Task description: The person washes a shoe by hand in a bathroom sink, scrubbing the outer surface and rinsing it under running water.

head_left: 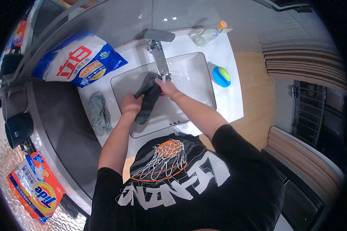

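Both hands hold a long, dark grey cloth (pixel 150 99) in the white sink (pixel 189 100). My left hand (pixel 131 103) grips its left edge, fingers closed around the fabric. My right hand (pixel 167 88) pinches the upper end, directly below the chrome faucet (pixel 158 54). A thin stream of water falls from the spout beside my right fingers. The lower end of the cloth hangs down toward the near side of the basin.
A crumpled grey-green cloth (pixel 99 113) lies on the counter left of the sink. Behind it stands a blue and white detergent bag (pixel 79 59). A blue-green scrub brush (pixel 221 76) and an orange-capped clear bottle (pixel 209 35) sit at right. An orange detergent pack (pixel 36 188) lies far left.
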A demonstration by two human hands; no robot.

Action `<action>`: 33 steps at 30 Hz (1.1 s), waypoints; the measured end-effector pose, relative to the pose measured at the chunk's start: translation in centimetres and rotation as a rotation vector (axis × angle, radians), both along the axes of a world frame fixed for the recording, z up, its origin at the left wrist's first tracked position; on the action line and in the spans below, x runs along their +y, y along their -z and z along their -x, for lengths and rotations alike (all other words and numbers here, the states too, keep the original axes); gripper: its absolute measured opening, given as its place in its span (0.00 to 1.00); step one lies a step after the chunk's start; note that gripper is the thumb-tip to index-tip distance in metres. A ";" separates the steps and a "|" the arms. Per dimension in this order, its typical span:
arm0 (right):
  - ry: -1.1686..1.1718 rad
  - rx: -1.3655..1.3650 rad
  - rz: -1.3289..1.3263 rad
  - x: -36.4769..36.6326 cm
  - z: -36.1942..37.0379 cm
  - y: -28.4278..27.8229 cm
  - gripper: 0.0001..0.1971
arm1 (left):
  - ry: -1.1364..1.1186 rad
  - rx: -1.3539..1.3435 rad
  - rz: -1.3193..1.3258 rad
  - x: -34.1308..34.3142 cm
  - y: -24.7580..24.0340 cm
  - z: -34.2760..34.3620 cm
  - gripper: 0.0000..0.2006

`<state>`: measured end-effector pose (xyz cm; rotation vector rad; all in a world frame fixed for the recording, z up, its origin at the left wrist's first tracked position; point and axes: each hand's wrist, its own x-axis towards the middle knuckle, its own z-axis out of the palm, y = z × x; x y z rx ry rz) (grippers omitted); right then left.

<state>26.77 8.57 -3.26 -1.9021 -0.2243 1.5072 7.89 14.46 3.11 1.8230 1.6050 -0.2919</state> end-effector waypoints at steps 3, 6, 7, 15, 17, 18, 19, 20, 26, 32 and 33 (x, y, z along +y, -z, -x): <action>0.013 0.158 0.091 0.5 -0.1 0.1 0.39 | 0.076 0.013 -0.023 -0.3 -1.5 -1.5 0.24; 0.033 0.229 0.129 0.5 -1.7 -0.2 0.44 | 0.211 0.022 -0.058 -0.5 -2.2 -2.2 0.22; 0.208 0.400 0.193 0.7 -2.8 -0.8 0.45 | 0.298 0.019 -0.092 -0.7 -2.1 -2.5 0.21; 0.073 0.391 0.264 -5.6 -7.5 0.1 0.40 | 0.773 -0.326 -0.548 -1.4 4.2 -2.1 0.12; -0.085 0.171 0.242 -5.3 -8.4 -0.7 0.36 | 0.791 -0.371 -0.622 -2.5 5.4 -1.8 0.11; -0.569 -0.272 0.200 -3.7 -9.3 -0.7 0.36 | 0.866 -0.297 -0.616 -3.4 6.8 -1.3 0.15; -0.832 -0.476 0.159 -3.2 -9.2 -0.5 0.37 | 0.936 -0.216 -0.605 -4.1 7.8 -0.7 0.21; -1.052 -0.714 0.136 -3.4 -9.8 -0.1 0.38 | 0.937 -0.221 -0.595 -4.2 5.8 -1.3 0.21; -1.543 -1.042 -0.377 -0.4 -7.4 -0.2 0.23 | 0.428 -0.165 0.070 -2.5 -0.4 -4.9 0.32; -1.524 -0.933 -0.398 -1.2 -8.4 1.1 0.15 | 0.504 -0.134 -0.134 -2.7 2.5 -3.9 0.42; -1.373 -1.108 -0.518 -1.9 -8.2 0.6 0.15 | 0.556 -0.173 -0.314 -2.9 3.7 -3.4 0.43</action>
